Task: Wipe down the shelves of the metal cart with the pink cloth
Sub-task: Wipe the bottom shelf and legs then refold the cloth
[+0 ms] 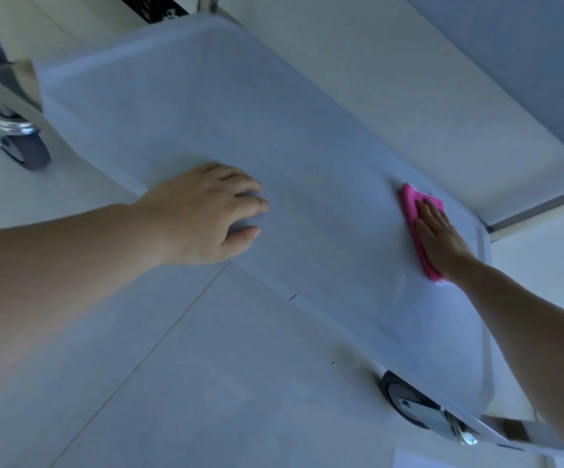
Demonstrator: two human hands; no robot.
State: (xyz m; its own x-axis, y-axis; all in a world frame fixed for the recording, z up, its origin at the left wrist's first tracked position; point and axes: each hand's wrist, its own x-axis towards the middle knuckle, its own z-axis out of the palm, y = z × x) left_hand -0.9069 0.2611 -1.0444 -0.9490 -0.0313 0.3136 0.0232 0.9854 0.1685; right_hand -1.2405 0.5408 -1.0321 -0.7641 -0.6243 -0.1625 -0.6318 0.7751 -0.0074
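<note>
The metal cart's top shelf (206, 106) is a pale tray with a raised rim, running diagonally from upper left to lower right. A folded pink cloth (410, 206) lies flat on the shelf near its far right edge. My right hand (437, 236) presses on the cloth with straight fingers. My left hand (209, 211) rests on the shelf's near edge, fingers bent over the rim with the thumb on the surface. It holds nothing.
Two grey caster wheels show, one at the left (25, 148) and one at the lower right (405, 401). A pale tiled floor (172, 383) spreads below. A white wall and a grey panel (510, 62) stand behind the cart.
</note>
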